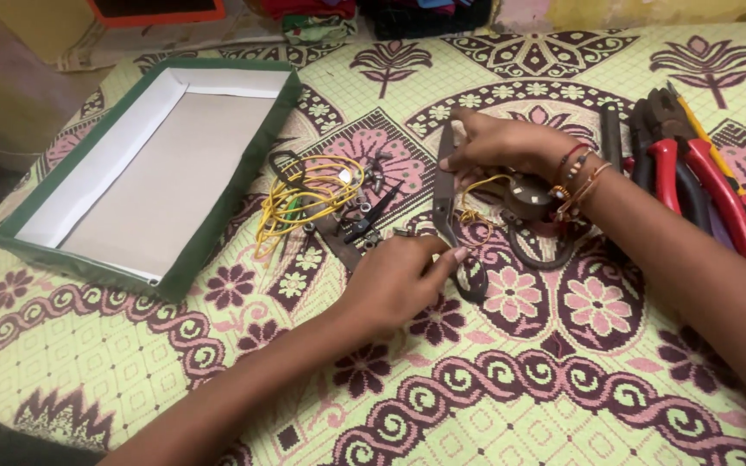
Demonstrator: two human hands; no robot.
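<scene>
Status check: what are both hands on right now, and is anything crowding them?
Left hand at the scissors' black handle end. Right hand on the blades. Yellow wire, loose bolts close left; red-handled pliers lie right, apart.

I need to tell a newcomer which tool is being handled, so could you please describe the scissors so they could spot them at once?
On the patterned bedspread, look right of the green-edged tray and the tangle of yellow wire. The scissors lie between the left hand and right hand. Unlike the red-handled pliers at the far right, they are dark all over, with long narrow blades.
</scene>
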